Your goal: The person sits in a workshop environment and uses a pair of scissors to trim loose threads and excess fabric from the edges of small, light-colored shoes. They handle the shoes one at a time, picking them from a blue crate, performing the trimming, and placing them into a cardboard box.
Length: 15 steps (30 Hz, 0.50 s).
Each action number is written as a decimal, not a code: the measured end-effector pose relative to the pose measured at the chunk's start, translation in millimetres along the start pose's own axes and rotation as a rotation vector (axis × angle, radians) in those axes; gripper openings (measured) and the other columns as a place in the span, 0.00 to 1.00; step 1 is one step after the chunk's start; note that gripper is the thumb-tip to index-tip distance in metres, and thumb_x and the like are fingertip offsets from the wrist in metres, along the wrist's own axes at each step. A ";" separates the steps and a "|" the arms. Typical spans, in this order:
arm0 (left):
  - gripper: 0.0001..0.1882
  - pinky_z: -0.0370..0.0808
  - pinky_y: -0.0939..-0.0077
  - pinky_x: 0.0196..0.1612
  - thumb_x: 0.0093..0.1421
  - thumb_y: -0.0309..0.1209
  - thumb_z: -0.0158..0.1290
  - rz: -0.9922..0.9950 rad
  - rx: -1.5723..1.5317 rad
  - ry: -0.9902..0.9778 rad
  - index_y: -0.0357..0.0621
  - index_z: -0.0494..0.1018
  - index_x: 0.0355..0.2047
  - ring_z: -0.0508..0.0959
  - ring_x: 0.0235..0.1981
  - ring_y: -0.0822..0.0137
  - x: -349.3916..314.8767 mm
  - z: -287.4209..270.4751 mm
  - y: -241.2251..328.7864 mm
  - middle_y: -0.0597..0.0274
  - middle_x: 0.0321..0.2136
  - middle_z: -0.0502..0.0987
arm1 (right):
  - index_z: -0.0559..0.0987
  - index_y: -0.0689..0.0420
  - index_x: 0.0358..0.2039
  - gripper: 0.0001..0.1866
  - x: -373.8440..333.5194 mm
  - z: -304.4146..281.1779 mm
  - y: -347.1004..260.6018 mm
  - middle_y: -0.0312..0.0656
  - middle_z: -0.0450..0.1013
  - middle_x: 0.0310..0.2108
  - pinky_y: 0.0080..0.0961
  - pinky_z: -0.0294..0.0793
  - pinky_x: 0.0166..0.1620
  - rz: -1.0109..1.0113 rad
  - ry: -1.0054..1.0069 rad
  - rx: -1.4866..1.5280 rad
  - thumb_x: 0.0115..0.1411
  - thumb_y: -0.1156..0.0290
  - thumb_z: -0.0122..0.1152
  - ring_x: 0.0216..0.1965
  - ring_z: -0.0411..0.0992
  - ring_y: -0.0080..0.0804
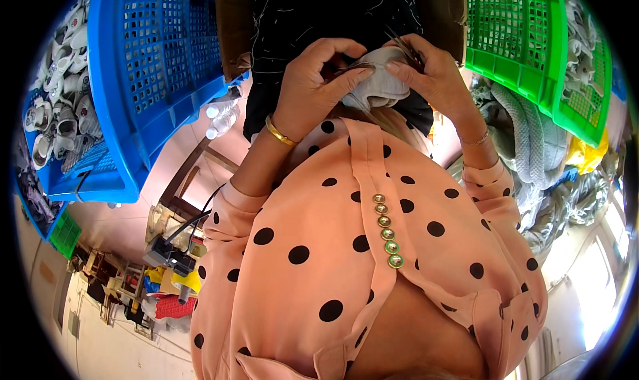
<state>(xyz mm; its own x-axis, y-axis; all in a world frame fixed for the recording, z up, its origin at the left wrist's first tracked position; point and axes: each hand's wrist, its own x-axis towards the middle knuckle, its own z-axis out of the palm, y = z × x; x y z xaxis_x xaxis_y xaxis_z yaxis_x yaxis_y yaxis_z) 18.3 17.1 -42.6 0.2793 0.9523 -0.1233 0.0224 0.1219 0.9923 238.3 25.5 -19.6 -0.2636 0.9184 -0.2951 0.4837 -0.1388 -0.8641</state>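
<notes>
Above the lap [333,14], a pale shoe [381,82] is pinched by the left hand [319,77] and right hand [436,74], seemingly unfinished; whether the shoes [66,124] along the blue basket [110,114]'s left edge are done cannot be told.

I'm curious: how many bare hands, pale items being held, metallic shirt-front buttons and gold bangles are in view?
Hands: 2 (left hand, right hand)
Held pale item: 1
Metallic buttons: 6
Gold bangle: 1
Total: 10
</notes>
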 end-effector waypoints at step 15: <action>0.05 0.69 0.86 0.31 0.64 0.27 0.53 0.059 0.063 -0.230 0.38 0.70 0.34 0.70 0.26 0.80 21.5 -15.3 -2.9 0.66 0.35 0.75 | 0.75 0.63 0.43 0.23 1.8 1.0 6.1 0.38 0.68 0.21 0.19 0.67 0.28 -0.039 -0.005 -0.015 0.58 0.55 0.66 0.23 0.63 0.20</action>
<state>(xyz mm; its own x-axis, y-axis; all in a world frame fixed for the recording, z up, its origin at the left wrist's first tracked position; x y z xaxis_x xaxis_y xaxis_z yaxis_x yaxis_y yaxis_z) 9.6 41.4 -48.3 0.4932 0.8674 -0.0656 0.0570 0.0431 0.9974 239.9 25.9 -25.8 -0.2862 0.9213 -0.2633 0.4854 -0.0975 -0.8688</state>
